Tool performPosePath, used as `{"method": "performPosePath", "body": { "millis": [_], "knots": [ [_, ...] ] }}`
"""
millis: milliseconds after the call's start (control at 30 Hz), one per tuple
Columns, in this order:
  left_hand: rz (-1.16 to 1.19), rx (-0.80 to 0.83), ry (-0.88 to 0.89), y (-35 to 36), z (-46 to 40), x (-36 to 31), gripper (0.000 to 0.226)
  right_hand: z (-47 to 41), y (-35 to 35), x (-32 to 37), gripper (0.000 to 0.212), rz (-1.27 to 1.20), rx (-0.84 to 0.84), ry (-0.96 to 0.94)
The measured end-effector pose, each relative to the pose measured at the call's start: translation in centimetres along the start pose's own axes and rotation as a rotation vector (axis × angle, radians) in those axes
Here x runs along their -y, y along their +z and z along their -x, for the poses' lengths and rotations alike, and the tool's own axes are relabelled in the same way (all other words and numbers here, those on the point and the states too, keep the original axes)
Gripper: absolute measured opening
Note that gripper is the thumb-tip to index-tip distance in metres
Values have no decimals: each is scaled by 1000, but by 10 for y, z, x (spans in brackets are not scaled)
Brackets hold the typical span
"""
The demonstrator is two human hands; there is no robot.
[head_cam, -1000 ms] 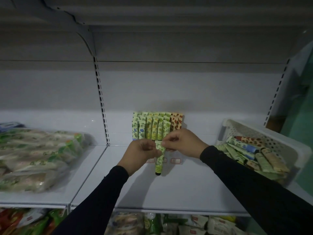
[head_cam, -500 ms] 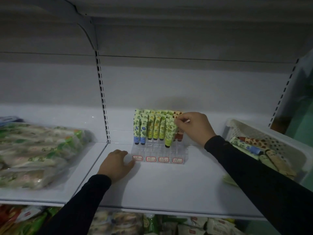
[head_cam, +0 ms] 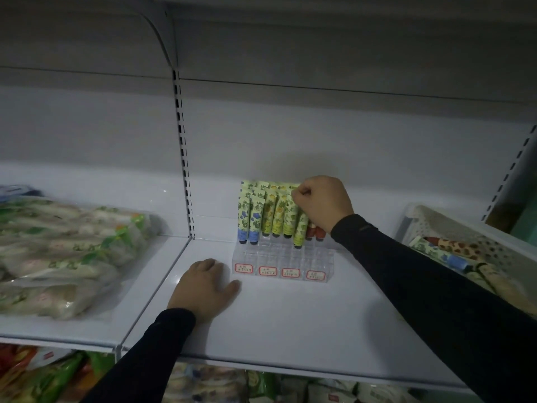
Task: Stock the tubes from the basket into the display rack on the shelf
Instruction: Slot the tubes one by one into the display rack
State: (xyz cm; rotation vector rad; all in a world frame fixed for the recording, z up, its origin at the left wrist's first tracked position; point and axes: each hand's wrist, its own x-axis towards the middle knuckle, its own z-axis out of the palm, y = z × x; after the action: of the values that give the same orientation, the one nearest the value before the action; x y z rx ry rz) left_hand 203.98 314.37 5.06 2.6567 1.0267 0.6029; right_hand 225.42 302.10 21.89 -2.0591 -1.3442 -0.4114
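Observation:
A clear stepped display rack (head_cam: 281, 261) with red price labels stands mid-shelf against the back wall. Its back rows hold upright patterned tubes: blue-capped on the left, yellow-green in the middle, red-capped at the right. My right hand (head_cam: 321, 203) is closed around the top of a green tube (head_cam: 300, 229) that stands cap-down in the rack's third column. My left hand (head_cam: 205, 289) lies flat on the shelf, fingers apart, just left of the rack's front corner. The white perforated basket (head_cam: 462, 225) at the right holds several more tubes (head_cam: 453, 253).
Clear bags of packaged goods (head_cam: 64, 254) fill the shelf section to the left. A slotted upright (head_cam: 183, 158) divides the two sections. Another shelf overhangs above. Packaged snacks (head_cam: 203, 385) sit on the shelf below. My right forearm crosses in front of the basket.
Both hands held the green tube in front of the rack. My right hand then carried it up into the rack, while my left hand let go and dropped flat onto the shelf.

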Motion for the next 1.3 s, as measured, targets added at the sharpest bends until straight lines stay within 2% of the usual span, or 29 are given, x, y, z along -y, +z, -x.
{"method": "performPosePath", "body": {
  "millis": [333,533,933,1067,1200,1300],
  "knots": [
    [-8,-5,13,-5,2,-5,59,7,18,-1,33,64,70,43],
    [-5,-19,20,-3,1,-3,50,4,20,-2,43,96,77,81],
    [-11,-29,20,-1,0,-2,53,-5,20,-3,31,17,124,154],
    [1,-35,15,4,-2,2,51,-5,21,-2,41,84,121,119],
    [8,-36,11,3,-1,2,53,-6,18,-2,43,101,129,153],
    [17,-30,5,2,0,0,55,-6,15,-2,31,73,159,198]
  ]
}}
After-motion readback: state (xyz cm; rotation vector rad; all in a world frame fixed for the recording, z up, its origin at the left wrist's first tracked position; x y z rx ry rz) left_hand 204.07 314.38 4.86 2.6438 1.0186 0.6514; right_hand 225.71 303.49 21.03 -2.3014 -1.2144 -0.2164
